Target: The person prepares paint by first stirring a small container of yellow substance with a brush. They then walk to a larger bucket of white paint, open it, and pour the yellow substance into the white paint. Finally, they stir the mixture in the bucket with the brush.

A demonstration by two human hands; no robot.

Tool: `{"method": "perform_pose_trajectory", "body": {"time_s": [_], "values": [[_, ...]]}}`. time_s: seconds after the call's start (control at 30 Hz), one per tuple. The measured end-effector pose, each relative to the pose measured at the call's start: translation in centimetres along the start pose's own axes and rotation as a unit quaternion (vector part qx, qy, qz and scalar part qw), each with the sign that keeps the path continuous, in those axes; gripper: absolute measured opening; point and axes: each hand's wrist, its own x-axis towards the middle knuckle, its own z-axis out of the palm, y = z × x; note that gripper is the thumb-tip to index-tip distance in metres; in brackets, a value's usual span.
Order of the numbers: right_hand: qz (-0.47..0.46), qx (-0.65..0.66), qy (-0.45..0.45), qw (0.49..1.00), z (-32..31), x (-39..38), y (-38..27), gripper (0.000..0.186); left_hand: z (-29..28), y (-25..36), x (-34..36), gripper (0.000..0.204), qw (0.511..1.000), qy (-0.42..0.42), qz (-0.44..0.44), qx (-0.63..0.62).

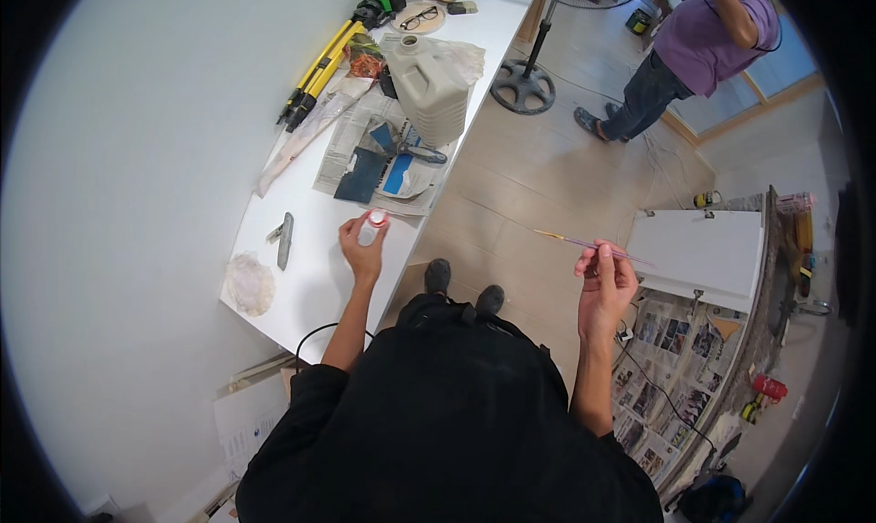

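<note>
My left hand (362, 249) holds a small white jar with a red rim (373, 224) just above the white tabletop (310, 286), near its right edge. My right hand (604, 281) is raised over the floor and pinches a thin brush (584, 243) that points left, its tip yellowish. The brush is well apart from the jar. A white panel (698, 254) lies just right of my right hand.
On the table lie a grey plastic canister (429, 85), newspaper with pliers (420, 151), a folding knife (285, 240), a crumpled plastic wad (249, 284), a yellow tripod (324, 62) and glasses (420, 16). A fan stand (523, 85) and another person (693, 48) are beyond.
</note>
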Motion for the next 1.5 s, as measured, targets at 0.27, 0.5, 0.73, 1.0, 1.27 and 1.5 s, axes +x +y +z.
{"method": "perform_pose_trajectory", "body": {"time_s": [0.27, 0.5, 0.73, 1.0, 1.27, 1.5], "values": [[0.005, -0.039, -0.023, 0.999, 1.0, 0.3, 0.8, 0.019, 0.2, -7.3, -0.1, 0.046, 0.980, 0.053, -0.122, 0.149], [0.012, -0.049, 0.010, 0.999, 1.4, 0.0, 1.3, 0.020, 0.6, -7.4, 0.6, 0.050, 0.969, 0.042, -0.169, 0.177], [0.027, -0.041, 0.046, 0.998, 1.1, -1.0, 2.4, 0.019, 0.1, -7.0, 0.6, 0.055, 0.967, 0.011, -0.179, 0.182], [0.021, -0.011, 0.042, 0.999, -2.9, 2.4, 2.0, 0.019, -1.0, -9.8, -0.1, 0.101, 0.972, 0.088, -0.063, 0.208], [-0.035, 0.092, 0.011, 0.995, -13.1, 8.6, -4.3, 0.016, 2.5, 5.1, -1.0, 0.043, 0.926, 0.345, -0.110, 0.106], [-0.126, 0.122, -0.052, 0.983, -18.6, 9.5, -10.1, 0.015, 14.1, 35.0, -7.3, 0.025, 0.913, -0.212, -0.013, -0.348]]}}
